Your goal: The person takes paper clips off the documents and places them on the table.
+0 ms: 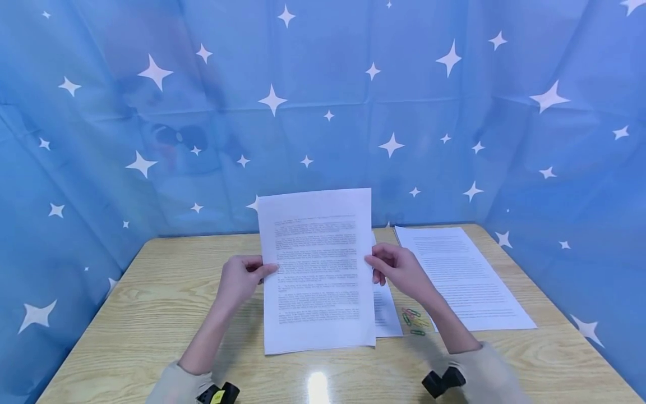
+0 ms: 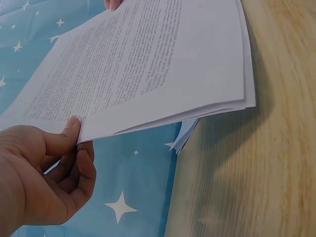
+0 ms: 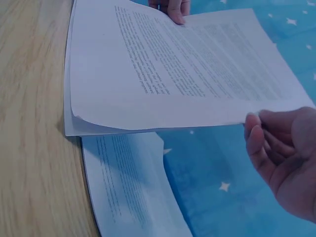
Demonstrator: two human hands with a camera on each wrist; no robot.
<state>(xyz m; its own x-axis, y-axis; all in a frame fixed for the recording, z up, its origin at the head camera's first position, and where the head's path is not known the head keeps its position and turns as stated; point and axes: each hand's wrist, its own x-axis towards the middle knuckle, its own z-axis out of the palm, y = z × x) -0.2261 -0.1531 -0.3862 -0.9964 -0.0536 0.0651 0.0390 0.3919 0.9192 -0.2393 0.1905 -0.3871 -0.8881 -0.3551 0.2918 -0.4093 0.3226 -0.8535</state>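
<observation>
A thin stack of printed sheets (image 1: pixel 318 275) is held upright above the table, its text facing me. My left hand (image 1: pixel 243 279) pinches the left edge, thumb on the front and fingers behind. At the opposite edge my right hand (image 1: pixel 398 269) pinches the stack between thumb and fingers. In the left wrist view the layers of the stack (image 2: pixel 197 74) spread slightly apart at a lower corner. One corner of the top sheet (image 3: pixel 118 74) curls up in the right wrist view.
Behind the held sheets, another printed paper (image 1: pixel 387 314) lies partly hidden on the wooden table (image 1: pixel 151 314). Several coloured paper clips (image 1: pixel 416 321) lie beside it, near my right forearm. A further pile of printed pages (image 1: pixel 464 280) rests at the right. A blue star-patterned curtain (image 1: pixel 323 134) hangs behind the table.
</observation>
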